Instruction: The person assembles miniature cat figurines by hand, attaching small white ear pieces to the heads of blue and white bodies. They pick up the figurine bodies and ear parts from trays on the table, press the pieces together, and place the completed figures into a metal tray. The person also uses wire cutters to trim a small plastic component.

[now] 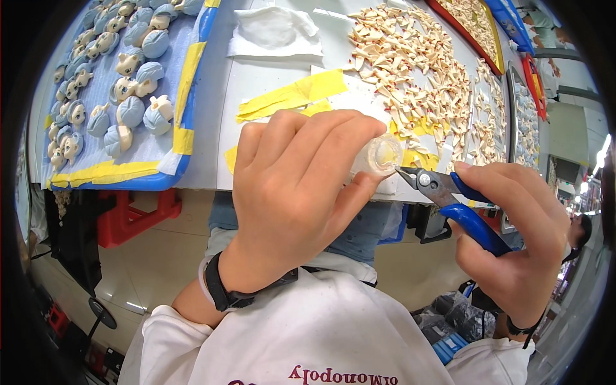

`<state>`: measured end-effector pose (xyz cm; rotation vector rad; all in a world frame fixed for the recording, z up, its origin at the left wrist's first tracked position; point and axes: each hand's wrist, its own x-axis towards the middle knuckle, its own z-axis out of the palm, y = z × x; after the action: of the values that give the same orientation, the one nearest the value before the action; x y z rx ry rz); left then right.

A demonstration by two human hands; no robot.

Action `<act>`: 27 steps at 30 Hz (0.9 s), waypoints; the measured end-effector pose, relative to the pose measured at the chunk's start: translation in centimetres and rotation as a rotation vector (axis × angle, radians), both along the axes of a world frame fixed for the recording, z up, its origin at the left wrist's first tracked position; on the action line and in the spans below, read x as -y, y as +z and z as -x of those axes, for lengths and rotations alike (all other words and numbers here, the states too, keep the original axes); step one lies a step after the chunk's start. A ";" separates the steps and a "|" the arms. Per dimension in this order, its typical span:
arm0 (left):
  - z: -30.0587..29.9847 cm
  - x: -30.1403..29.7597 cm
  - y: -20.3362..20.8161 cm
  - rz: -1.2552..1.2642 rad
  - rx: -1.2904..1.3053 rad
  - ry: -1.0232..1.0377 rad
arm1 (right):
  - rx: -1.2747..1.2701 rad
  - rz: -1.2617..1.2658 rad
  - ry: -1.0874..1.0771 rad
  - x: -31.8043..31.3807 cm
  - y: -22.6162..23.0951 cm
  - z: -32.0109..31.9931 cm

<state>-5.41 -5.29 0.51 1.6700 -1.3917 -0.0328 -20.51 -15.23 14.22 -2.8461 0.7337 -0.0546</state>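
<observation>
Between the fingers and thumb of my left hand [298,183] is a small clear plastic cup-shaped piece [384,154], its round rim turned to the right. What may lie inside it is too small to make out. My right hand [516,224] is closed around the blue handles of a pair of flush cutters [443,188]. The cutter's metal tip touches or nearly touches the lower right of the clear rim. Both hands are raised over the near edge of the white table [212,128].
A blue tray [176,181] edged with yellow tape holds several blue-haired doll heads [128,110]. Many small cream-coloured parts with red tips [410,70] spread over the right side. A white cloth [274,32] lies at the back. A red-rimmed tray [462,29] stands at far right.
</observation>
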 end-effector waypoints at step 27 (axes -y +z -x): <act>0.0 0.0 -0.3 0.010 0.012 0.019 | -0.098 0.138 0.078 0.0 0.3 -0.7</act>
<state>-5.37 -5.27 0.21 1.6779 -1.3827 -0.0050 -19.84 -15.24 14.54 -3.0245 0.6601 0.0480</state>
